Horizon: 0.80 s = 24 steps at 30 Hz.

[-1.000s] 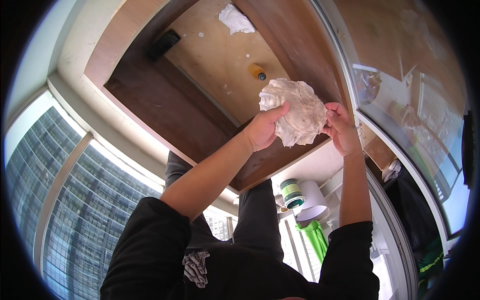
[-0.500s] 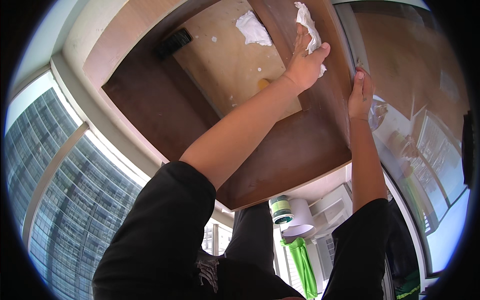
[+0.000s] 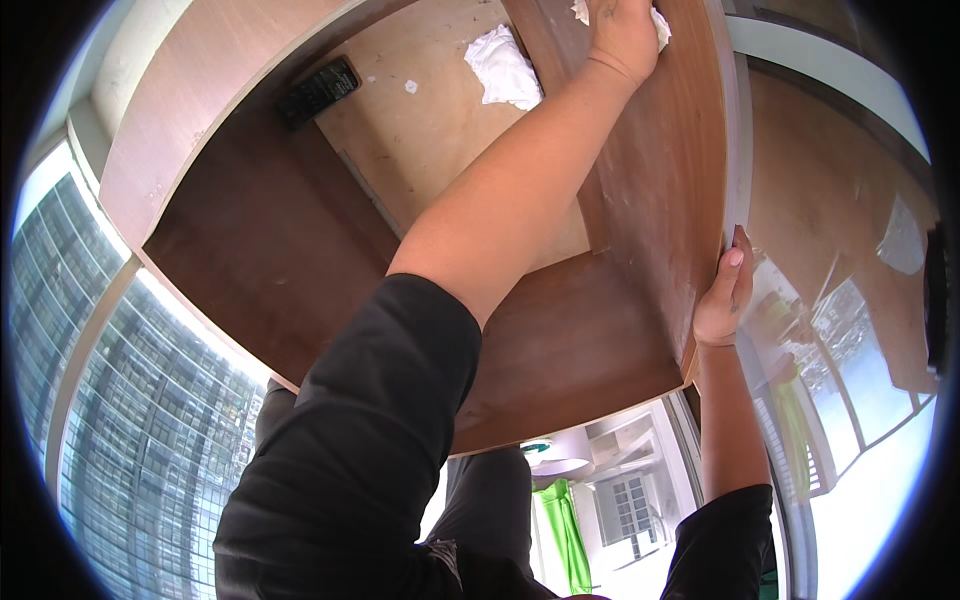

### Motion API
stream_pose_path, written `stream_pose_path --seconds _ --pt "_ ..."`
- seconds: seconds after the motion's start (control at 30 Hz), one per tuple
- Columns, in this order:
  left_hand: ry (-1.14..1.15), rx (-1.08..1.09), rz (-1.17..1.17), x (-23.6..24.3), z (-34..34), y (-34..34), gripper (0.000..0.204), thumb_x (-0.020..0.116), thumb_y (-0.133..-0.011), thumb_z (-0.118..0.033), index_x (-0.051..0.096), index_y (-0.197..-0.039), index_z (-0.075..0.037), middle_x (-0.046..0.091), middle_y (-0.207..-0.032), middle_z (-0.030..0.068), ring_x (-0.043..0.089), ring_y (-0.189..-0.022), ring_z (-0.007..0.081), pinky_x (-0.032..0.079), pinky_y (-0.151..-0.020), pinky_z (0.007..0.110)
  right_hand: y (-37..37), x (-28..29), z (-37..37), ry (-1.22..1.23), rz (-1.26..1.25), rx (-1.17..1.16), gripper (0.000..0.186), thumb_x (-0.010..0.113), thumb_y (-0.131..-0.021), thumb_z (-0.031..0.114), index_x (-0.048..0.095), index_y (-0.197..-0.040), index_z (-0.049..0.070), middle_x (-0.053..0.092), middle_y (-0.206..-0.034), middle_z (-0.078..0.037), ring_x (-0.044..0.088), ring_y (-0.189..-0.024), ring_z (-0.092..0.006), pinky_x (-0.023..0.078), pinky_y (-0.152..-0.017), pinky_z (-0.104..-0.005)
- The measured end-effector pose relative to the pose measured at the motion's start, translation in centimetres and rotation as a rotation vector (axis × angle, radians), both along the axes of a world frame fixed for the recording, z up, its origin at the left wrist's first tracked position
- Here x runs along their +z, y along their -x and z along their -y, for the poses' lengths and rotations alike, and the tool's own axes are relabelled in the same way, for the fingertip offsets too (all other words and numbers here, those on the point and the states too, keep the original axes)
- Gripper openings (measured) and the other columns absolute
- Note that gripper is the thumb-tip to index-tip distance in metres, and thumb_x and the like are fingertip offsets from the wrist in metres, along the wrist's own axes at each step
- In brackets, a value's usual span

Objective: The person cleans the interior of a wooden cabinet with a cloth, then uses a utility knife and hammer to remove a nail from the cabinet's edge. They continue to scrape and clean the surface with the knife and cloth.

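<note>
My left hand (image 3: 622,42) is at the top, closed on a crumpled white tissue (image 3: 662,28) pressed against the inner right side of a brown wooden drawer (image 3: 560,335). Its fingertips are cut off or hidden by the hand itself. My right hand (image 3: 724,295) rests at the outer right edge of the drawer, beside a glass panel, with fingers extended and holding nothing visible. On the drawer's pale bottom lie a second crumpled white tissue (image 3: 503,67) and a black remote control (image 3: 320,92).
The reflective glass panel (image 3: 830,220) stands close along the right. Windows (image 3: 160,400) facing a tall building fill the left. Below the drawer are a green cloth (image 3: 563,535) and a white cylinder (image 3: 562,455). Small white scraps (image 3: 411,87) lie on the drawer bottom.
My left hand has moved farther up along the drawer's side with the tissue. My right hand sits lower in the picture on the edge. The whole view has shifted.
</note>
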<state>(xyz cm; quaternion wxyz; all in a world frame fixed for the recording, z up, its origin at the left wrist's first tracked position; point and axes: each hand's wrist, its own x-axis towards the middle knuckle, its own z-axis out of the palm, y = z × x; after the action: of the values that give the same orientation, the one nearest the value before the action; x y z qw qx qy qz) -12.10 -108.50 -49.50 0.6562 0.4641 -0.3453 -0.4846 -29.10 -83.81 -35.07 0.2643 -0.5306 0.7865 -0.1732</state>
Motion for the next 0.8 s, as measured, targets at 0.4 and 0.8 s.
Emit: stream_pose_path --seconds 0.4,0.8 --pt "-0.746 -0.122 -0.661 -14.9 4.0 -2.1 0.069 0.049 -0.103 -0.053 0.040 -0.155 -0.009 0.050 -0.150 0.0127 0.043 -0.139 0.0265 0.032 -0.116 0.034 0.8 0.6 -0.9 -0.151 0.216 -0.131 0.096 0.033 -0.103 0.069 0.037 -0.149 -0.014 0.044 -0.152 -0.025 0.043 -0.141 -0.0327 0.030 -0.118 -0.0424" --pt "-0.894 -0.101 -0.951 -15.2 -11.0 4.9 0.072 0.040 -0.102 -0.051 0.009 -0.165 -0.036 0.017 -0.172 0.0012 0.021 -0.155 0.0246 0.015 -0.125 0.044 0.1 0.3 0.2 -0.116 0.053 0.025 0.089 0.033 -0.105 0.065 0.046 -0.144 -0.013 0.049 -0.149 -0.028 0.042 -0.142 -0.0382 0.028 -0.120 -0.0458"
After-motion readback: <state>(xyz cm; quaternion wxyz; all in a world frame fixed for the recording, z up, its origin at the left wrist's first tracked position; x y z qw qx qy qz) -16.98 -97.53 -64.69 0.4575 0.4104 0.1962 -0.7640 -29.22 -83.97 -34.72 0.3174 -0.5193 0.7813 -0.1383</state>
